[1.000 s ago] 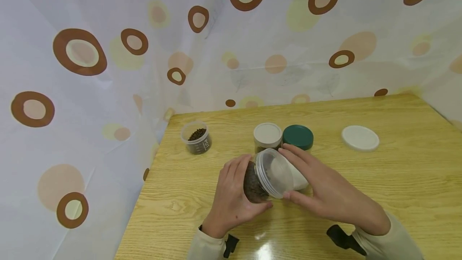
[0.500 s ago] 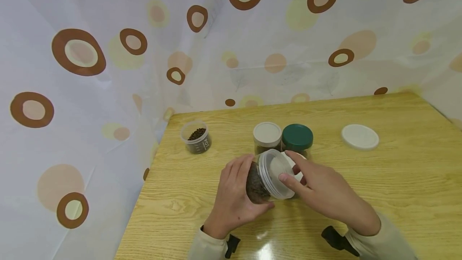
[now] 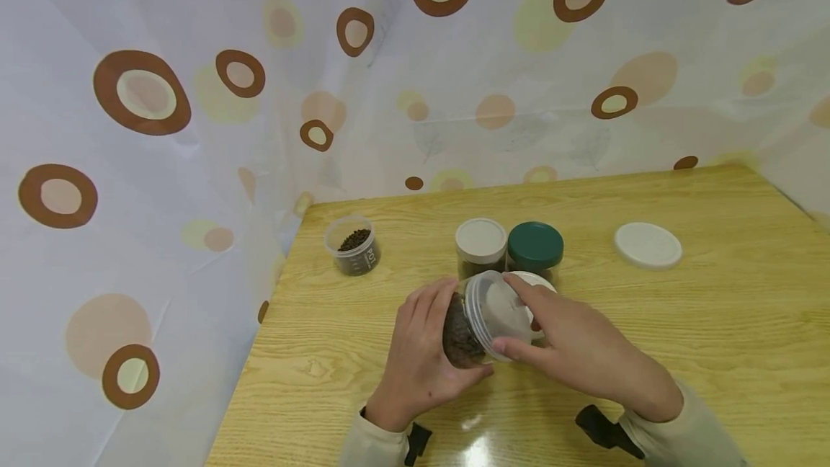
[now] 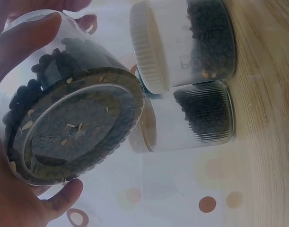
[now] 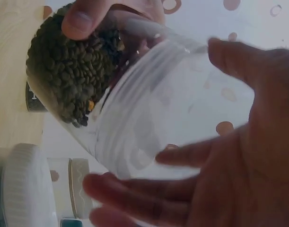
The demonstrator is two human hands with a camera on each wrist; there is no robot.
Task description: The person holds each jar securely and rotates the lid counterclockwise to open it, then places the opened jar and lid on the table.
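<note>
My left hand [image 3: 421,352] grips a clear plastic jar [image 3: 462,334] round its body, thumb below and fingers above. The jar is tilted, its clear ribbed end [image 5: 139,104] facing my right hand. Dark, flat seeds [image 5: 73,71] lie towards its base, with a few pale bits among them in the left wrist view. My right hand [image 3: 583,352] spans the ribbed end, thumb at one edge and fingers at the other. Partly hidden behind this hand is a white-lidded jar [image 3: 550,287].
A white-lidded jar [image 3: 480,240] and a green-lidded jar [image 3: 535,243] stand side by side just behind my hands. Further left is an uncovered cup [image 3: 357,258] of dark pellets. A flat white lid [image 3: 648,244] lies at the right on the wooden table [image 3: 713,352].
My right hand has shifted its hold: its fingers came off the jar's edge, turned, and now span the ribbed end again. The left hand and jar have barely moved.
</note>
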